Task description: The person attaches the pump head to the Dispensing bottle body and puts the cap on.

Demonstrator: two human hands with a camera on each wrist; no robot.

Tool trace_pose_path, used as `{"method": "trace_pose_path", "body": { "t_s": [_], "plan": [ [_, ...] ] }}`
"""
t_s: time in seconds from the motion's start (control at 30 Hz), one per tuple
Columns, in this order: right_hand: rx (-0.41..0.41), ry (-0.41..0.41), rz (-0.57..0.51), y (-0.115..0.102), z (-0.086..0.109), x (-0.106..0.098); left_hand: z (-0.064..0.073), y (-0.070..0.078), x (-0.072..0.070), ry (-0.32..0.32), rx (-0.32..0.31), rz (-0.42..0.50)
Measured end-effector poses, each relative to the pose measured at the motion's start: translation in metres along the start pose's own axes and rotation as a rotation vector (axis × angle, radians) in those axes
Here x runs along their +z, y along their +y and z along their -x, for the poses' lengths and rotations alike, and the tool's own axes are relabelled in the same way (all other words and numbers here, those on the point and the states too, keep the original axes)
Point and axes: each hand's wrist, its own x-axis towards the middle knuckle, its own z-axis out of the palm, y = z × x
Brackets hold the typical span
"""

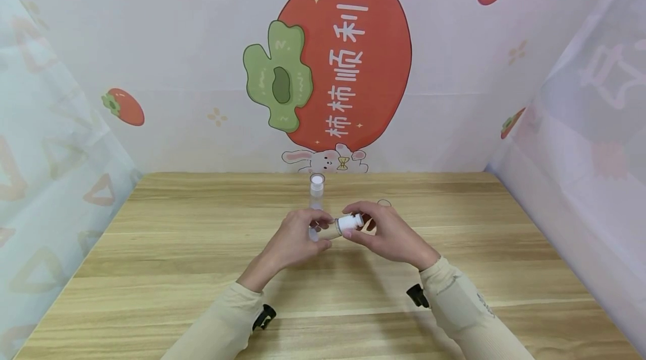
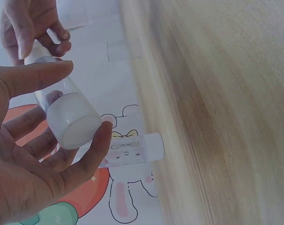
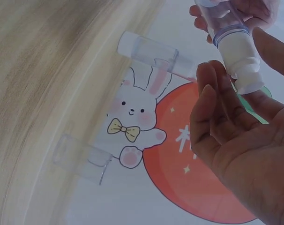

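A clear pump bottle (image 2: pixel 76 119) with a white base and a white pump top (image 1: pixel 348 223) is tilted in the air above the table. My left hand (image 1: pixel 301 238) holds its body, the thumb on one side and fingers on the other. At the white top, my right hand (image 1: pixel 386 235) pinches the collar between thumb and fingers; the nozzle end (image 3: pixel 249 82) points toward that palm. A second clear bottle (image 1: pixel 316 194) with a white top stands upright just behind the left hand. Behind the right hand, a clear cap (image 3: pixel 81 159) stands on the table.
The wooden table (image 1: pixel 202 270) reaches back to a white cloth (image 1: pixel 192 57) printed with persimmons and a rabbit. Cloth walls also close off the left and right sides. A black wrist camera (image 1: pixel 264 317) sits under the left sleeve, another (image 1: pixel 417 295) at the right one.
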Motion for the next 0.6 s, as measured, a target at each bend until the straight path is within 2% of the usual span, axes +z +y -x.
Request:
{"method": "trace_pose_path", "body": {
  "t_s": [0.2,0.47,0.6],
  "plan": [
    [-0.035,0.0,0.008,0.0009,-0.0002,0.0001,0.0006,-0.0005,0.0,-0.001,-0.001,0.009],
    [0.045,-0.023,0.025,-0.0003,-0.0014,0.0019,0.0009,-0.0007,0.0003,-0.004,0.012,0.034],
    [0.053,-0.028,0.023,-0.0005,-0.0018,0.0023,0.0013,-0.0013,0.0003,-0.004,0.017,0.035]
  ]
}}
